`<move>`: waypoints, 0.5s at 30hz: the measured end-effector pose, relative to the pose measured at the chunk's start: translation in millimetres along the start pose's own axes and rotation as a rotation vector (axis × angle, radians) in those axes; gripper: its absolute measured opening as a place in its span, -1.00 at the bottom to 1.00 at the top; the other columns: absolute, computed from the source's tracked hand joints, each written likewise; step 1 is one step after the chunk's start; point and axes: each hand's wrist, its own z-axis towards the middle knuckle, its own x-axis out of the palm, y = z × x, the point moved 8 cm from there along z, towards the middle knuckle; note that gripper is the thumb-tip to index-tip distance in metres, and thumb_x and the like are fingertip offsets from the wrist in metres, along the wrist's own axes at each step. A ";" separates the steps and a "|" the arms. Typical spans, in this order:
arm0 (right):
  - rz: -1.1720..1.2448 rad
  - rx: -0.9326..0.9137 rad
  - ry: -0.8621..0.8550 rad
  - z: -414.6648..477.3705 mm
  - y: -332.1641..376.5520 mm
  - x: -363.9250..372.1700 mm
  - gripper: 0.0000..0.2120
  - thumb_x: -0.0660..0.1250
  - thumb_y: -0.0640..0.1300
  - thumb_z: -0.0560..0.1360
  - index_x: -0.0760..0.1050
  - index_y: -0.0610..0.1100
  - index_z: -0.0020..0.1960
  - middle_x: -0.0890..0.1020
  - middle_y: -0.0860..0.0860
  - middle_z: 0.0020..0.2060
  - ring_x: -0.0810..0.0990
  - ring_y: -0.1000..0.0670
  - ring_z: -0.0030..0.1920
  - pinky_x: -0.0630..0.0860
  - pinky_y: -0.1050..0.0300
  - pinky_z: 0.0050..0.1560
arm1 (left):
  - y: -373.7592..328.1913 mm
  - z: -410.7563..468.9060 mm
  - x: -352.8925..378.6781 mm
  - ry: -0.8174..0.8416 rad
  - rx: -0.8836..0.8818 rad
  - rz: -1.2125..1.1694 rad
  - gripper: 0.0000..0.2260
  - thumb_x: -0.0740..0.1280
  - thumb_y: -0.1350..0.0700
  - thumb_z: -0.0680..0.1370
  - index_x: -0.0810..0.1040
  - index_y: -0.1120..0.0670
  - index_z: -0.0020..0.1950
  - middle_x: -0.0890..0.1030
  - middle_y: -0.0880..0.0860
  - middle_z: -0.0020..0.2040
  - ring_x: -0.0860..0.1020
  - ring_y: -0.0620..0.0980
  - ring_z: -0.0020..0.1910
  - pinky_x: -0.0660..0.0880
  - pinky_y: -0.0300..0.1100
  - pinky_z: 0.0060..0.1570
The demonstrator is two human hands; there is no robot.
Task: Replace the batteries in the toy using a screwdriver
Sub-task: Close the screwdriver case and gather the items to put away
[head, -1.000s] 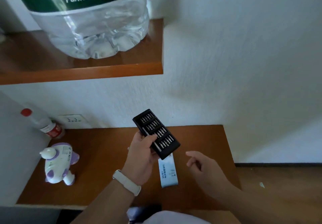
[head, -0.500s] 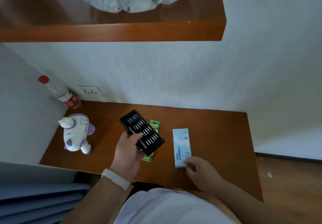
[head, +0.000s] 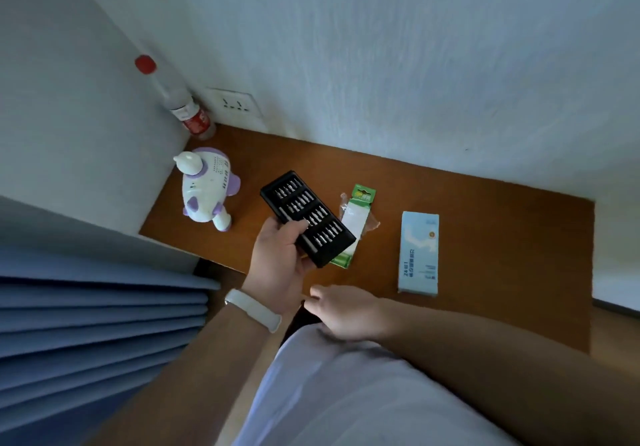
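Note:
My left hand (head: 278, 262) grips a black tray of screwdriver bits (head: 306, 217), held tilted above the wooden tabletop (head: 485, 210), thumb across its top. A white and purple toy (head: 207, 189) stands at the table's left end. Partly under the tray lies a green pack of batteries (head: 358, 215). To the right a pale blue box (head: 419, 255) lies flat. My right hand (head: 346, 310) hovers low near the table's front edge, fingers relaxed, holding nothing.
A clear bottle with a red cap (head: 180, 106) leans in the back left corner beside a wall socket (head: 235, 102). White walls close the table at back and left. Blue pleated fabric (head: 97, 334) hangs at lower left.
The view tilted down, so the shelf and water jug left the frame. My right hand let go of the blue box and drew back toward my body. The left hand still holds the bit tray.

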 end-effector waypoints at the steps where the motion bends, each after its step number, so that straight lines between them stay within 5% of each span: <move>1: -0.024 0.021 0.026 3.2 -1.1 2.3 -0.84 0.20 -0.23 0.57 0.44 -0.25 0.12 0.44 -0.19 0.07 0.53 -0.21 -0.18 0.35 0.02 -0.37 | 1.5 0.5 -4.9 -0.011 -0.009 -0.012 -0.73 0.22 0.25 0.64 0.47 0.10 0.33 0.66 0.18 0.17 0.69 0.13 0.03 0.63 0.00 -0.18; 9: -0.059 0.090 0.101 9.7 -7.1 14.2 -0.87 0.13 -0.34 0.54 0.43 -0.26 0.01 0.46 -0.23 0.01 0.37 -0.14 -0.27 0.26 0.01 -0.34 | 4.7 5.6 -23.7 -0.059 -0.012 -0.062 -0.72 0.24 0.26 0.63 0.45 0.11 0.35 0.65 0.16 0.13 0.70 0.07 -0.06 0.62 -0.05 -0.28; 15: -0.096 0.095 0.188 0.4 -13.5 20.0 -0.93 0.18 -0.33 0.52 0.39 -0.21 -0.10 0.50 -0.15 -0.22 0.47 -0.16 -0.27 0.37 0.01 -0.30 | 6.8 5.9 -23.9 -0.070 -0.022 -0.053 -0.72 0.24 0.26 0.63 0.42 0.11 0.34 0.64 0.16 0.14 0.67 0.12 0.02 0.63 -0.05 -0.29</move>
